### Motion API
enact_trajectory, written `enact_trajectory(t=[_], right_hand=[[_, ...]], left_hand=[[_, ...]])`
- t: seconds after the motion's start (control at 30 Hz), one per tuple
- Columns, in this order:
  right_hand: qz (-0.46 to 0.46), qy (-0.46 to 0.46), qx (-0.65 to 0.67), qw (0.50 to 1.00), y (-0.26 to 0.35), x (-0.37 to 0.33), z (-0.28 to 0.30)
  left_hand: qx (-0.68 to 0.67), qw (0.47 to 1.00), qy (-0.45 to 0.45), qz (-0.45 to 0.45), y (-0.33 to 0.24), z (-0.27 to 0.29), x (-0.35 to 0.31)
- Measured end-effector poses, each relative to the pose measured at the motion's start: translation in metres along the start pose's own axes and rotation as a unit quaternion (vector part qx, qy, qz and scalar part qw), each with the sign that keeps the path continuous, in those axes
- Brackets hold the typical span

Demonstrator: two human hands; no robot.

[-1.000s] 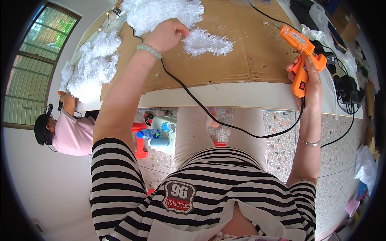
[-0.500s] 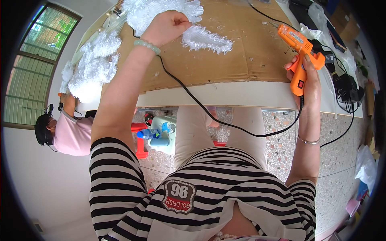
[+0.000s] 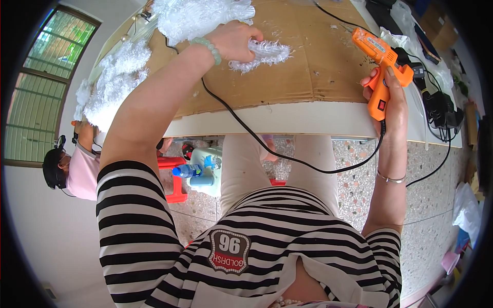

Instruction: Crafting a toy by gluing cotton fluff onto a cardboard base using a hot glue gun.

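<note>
On the brown cardboard (image 3: 328,77), my left hand (image 3: 232,42) reaches over a small wing-shaped piece of white, fringed material (image 3: 271,53). Its fingers and thumb curl around the left part of this piece, which lies on the cardboard. My right hand (image 3: 394,97) is wrapped round the handle of an orange hot glue gun (image 3: 374,49), its nozzle pointing away and up to the left. The gun's black cord (image 3: 308,167) drops from the handle and loops across in front of me to the left. A larger white fringed piece (image 3: 192,18) lies just beyond my left hand.
More white fringed material (image 3: 115,77) is heaped at the table's left. Power adapters and cables (image 3: 441,115) sit by the right edge. Under the table are a red stool (image 3: 177,190) and a pale green box with a blue bottle (image 3: 189,171). A person in pink (image 3: 82,172) works at the left.
My left hand has come down and right onto the small fringed piece, which has turned slightly. The glue gun stays in my right hand, almost unmoved.
</note>
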State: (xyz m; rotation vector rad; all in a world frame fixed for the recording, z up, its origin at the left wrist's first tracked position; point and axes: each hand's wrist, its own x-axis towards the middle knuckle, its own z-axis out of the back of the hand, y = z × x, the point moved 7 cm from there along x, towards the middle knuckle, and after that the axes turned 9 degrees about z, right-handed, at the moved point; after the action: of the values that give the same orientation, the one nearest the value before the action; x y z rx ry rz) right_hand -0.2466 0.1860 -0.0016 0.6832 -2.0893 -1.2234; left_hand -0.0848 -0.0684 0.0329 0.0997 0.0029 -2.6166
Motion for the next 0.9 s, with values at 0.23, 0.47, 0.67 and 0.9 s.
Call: enact_trajectory(t=[0.23, 0.47, 0.67, 0.9], right_hand=[[-0.007, 0.006, -0.008, 1.0, -0.002, 0.0, -0.003], [0.001, -0.025, 0.047, 0.999, -0.009, 0.003, 0.011], [0.002, 0.005, 0.059, 0.998, -0.011, 0.009, 0.015], [0.011, -0.039, 0.028, 0.999, -0.015, 0.01, 0.022]], left_hand=[[-0.064, 0.997, -0.007, 0.034, 0.019, 0.025, -0.013], [-0.288, 0.908, -0.259, 0.16, 0.152, 0.132, -0.116], [-0.357, 0.804, -0.315, 0.356, 0.282, 0.11, -0.228], [-0.256, 0.802, -0.254, 0.476, 0.335, 0.019, -0.24]])
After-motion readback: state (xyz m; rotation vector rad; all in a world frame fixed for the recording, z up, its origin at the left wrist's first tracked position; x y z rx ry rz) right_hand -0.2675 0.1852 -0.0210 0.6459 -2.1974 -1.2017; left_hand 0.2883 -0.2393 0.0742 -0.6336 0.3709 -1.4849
